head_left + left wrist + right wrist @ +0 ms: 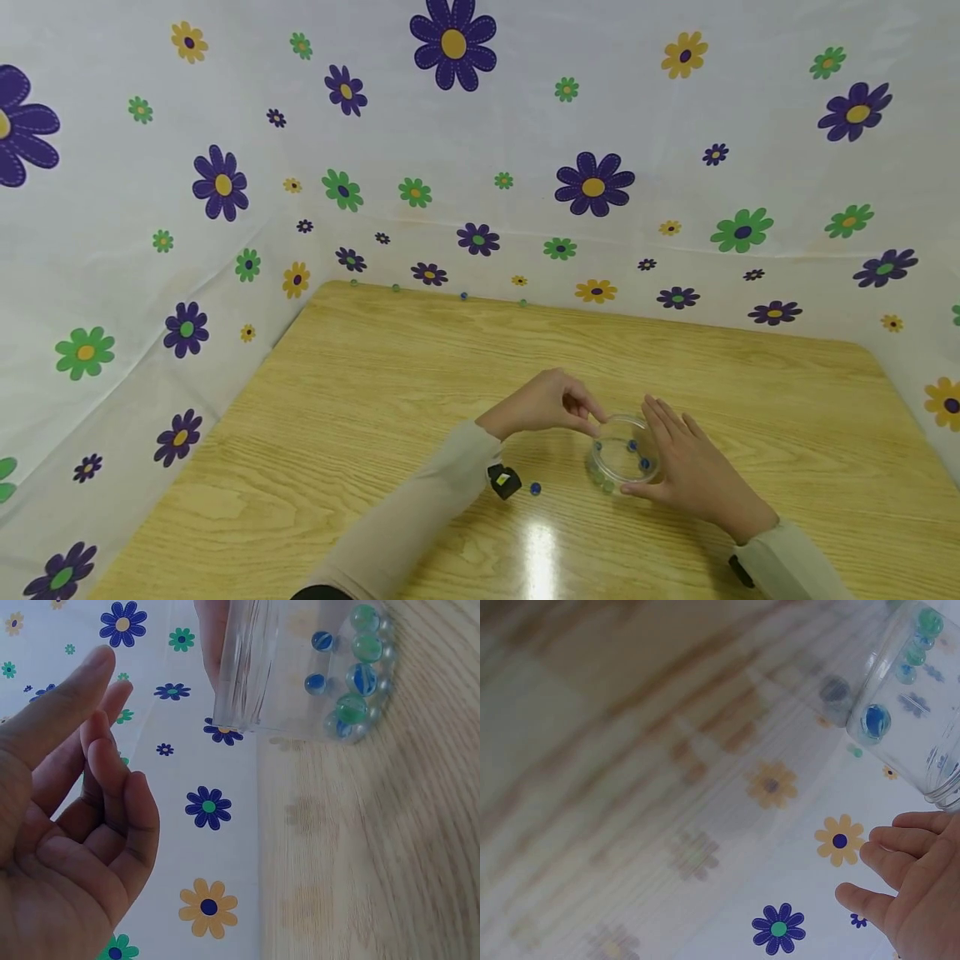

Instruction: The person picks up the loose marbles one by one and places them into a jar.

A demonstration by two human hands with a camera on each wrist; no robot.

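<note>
At the jar (615, 460), left hand (550, 403) curls loosely, empty; right hand (688, 468) touches it straight-fingered

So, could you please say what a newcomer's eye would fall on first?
Probably the white sheet with purple, green and yellow flowers behind the tan wood-grain table. Then the round transparent jar of blue and green marbles between the bare left hand and right hand; a loose blue marble lies left of it.

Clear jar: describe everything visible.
The jar is transparent, apparently plastic or glass, with a round rim, ridged neck and no visible lid. It stands upright on the wood-grain table, blue and green marbles at its bottom. The right hand is beside it, seemingly touching; the left hand is near the rim, contact unclear.
</note>
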